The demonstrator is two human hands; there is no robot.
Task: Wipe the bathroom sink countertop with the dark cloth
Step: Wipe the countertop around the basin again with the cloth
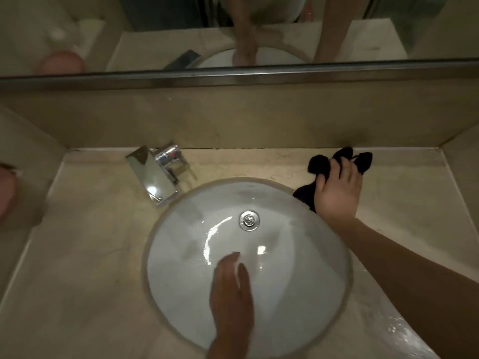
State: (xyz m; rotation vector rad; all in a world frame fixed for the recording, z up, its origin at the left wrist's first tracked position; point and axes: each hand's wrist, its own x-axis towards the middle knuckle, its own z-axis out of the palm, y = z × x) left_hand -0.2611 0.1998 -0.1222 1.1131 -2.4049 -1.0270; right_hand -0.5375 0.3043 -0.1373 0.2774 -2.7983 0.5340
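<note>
Pressing down on the dark cloth [317,164] with the right hand [337,193] at the upper right of the frame, fingers curled over the bunched fabric and gripping it, forearm reaching in from the lower right edge. Lying crumpled on the beige marble desk [90,250], the cloth is spreading toward the back wall, one end poking out beyond the fingertips near the corner seam, another dark fold showing under the palm just beside the upper right rim of the sink. Hovering over the lower centre of the white oval sink basin [298,255] with the left hand [230,291], fingers loosely extended and close together, holding nothing, wrist entering from the bottom edge; whether touching the porcelain or floating above it, impossible to tell. Sitting in the middle of the basin, slightly above centre, a round chrome drain [249,220]. Standing at the upper left of the basin, a chrome faucet [155,174] with a flat angular spout tilting over the rim. Glistening with wetness at the lower right of the frame, a patch of the desk beside the forearm. Running across the top of the frame, a mirror [155,42] reflecting the arms and the basin. Peeking in at the left edge, a blurred pink rounded object [6,193].
</note>
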